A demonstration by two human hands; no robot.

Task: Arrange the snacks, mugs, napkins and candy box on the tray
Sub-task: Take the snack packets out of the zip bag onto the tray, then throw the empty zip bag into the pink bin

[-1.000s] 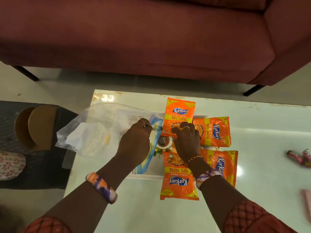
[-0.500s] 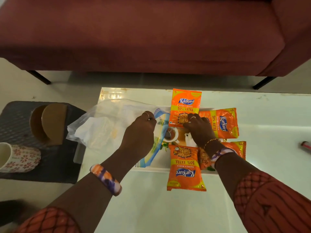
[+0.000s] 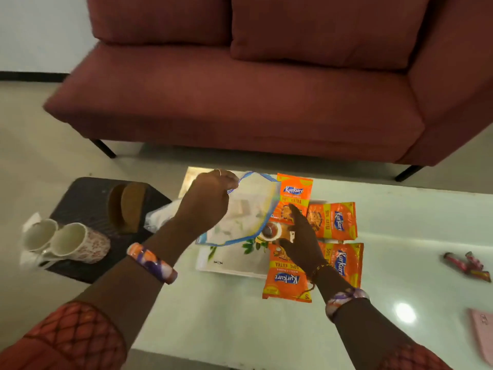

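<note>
A white printed tray point(image 3: 226, 265) lies on the pale table point(image 3: 240, 316). Several orange Kurkure snack packets lie on its right side: one at the back point(image 3: 293, 198), one to the right point(image 3: 333, 221), one at the front point(image 3: 286, 279) and one at the front right point(image 3: 344, 260). My left hand point(image 3: 205, 201) is shut on the blue-edged mouth of a clear plastic bag point(image 3: 245, 209) with white napkins inside, lifted above the tray's left half. My right hand point(image 3: 301, 236) hovers flat with fingers apart over the tray's middle, holding nothing. Two floral mugs point(image 3: 66, 241) lie on a dark mat at the left.
A maroon sofa point(image 3: 266, 102) stands behind the table. On the dark floor mat point(image 3: 80, 204) sit brown round coasters point(image 3: 128, 206). Red candy wrappers point(image 3: 466, 265) lie at the table's right, and a pink box point(image 3: 482, 332) shows at the right edge.
My left hand has lifted the plastic bag's mouth up and to the right, over the tray. My right hand has let go of the packets and opened. The view tilted up; the mugs came into sight.
</note>
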